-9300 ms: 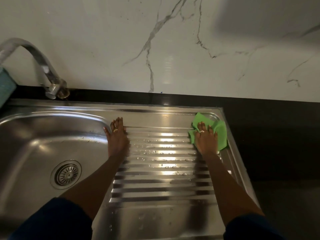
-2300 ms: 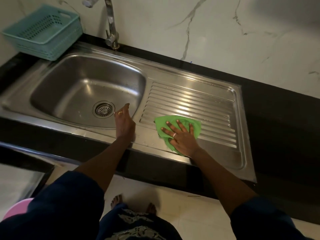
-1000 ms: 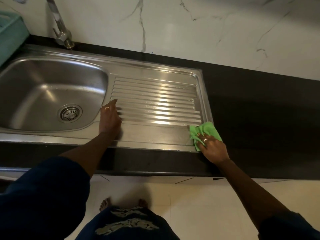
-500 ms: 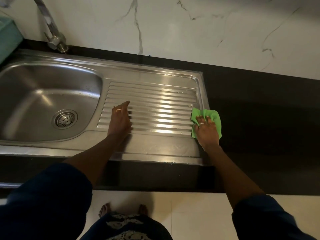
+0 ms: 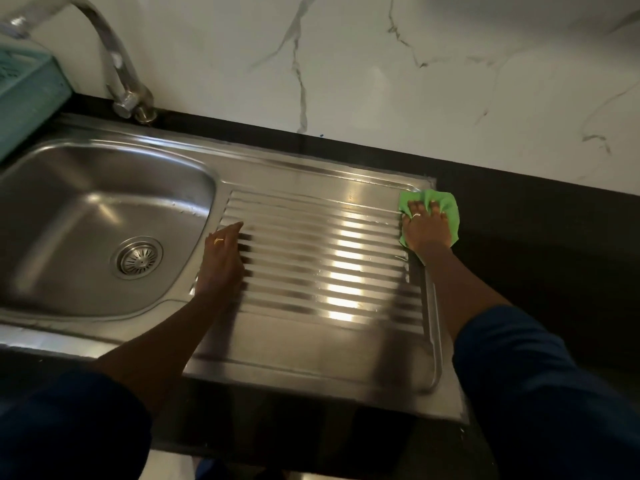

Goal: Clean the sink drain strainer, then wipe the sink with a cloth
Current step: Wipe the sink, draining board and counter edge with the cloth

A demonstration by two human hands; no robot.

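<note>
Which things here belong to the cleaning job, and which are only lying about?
Job: cloth under the right hand; sink; strainer; left hand, resting flat on the ribs.

Lying about: tap; basket; counter.

Green cloth (image 5: pixel 446 207) now up at the far right corner of the drainboard (image 5: pixel 322 258), carried there under the right hand (image 5: pixel 427 230) from the near right corner a second ago, along the right rim. Palm flat on it, fingers spread. Left hand (image 5: pixel 221 261) slid further onto the ribs from the near flat margin, apparently resting on its edge, though blurred.
</note>
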